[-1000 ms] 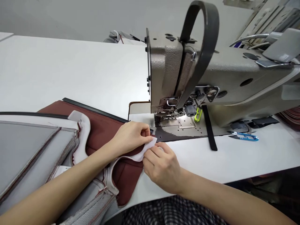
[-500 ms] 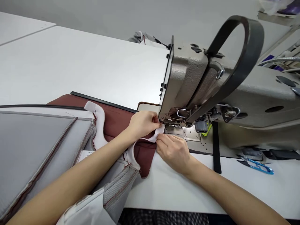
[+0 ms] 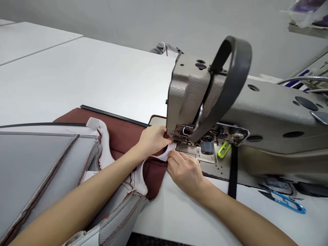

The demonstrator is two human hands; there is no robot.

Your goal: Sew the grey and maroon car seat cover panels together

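Note:
A sewn cover (image 3: 121,135) lies under and around my arms, its maroon face partly showing and its grey padded backing (image 3: 33,160) turned up at the left. Along its curved cut-out runs a white edge (image 3: 167,152). My left hand (image 3: 155,139) pinches this edge beside the head of a sewing machine (image 3: 194,89). Just nearer to me, my right hand (image 3: 186,171) has its fingers closed on the same edge, close to the metal needle plate (image 3: 206,157). The machine's head hides the needle and presser foot.
Blue thread snips (image 3: 289,203) lie on the white table (image 3: 123,78) at the right. A yellow-green clip-like piece (image 3: 224,149) and a black strap (image 3: 233,172) are by the machine's bed. Grey fabric (image 3: 165,48) sits at the table's far edge.
The camera view has turned, so the machine appears further left and lower. Both hands keep their hold on the cover's edge, with little visible movement against the machine.

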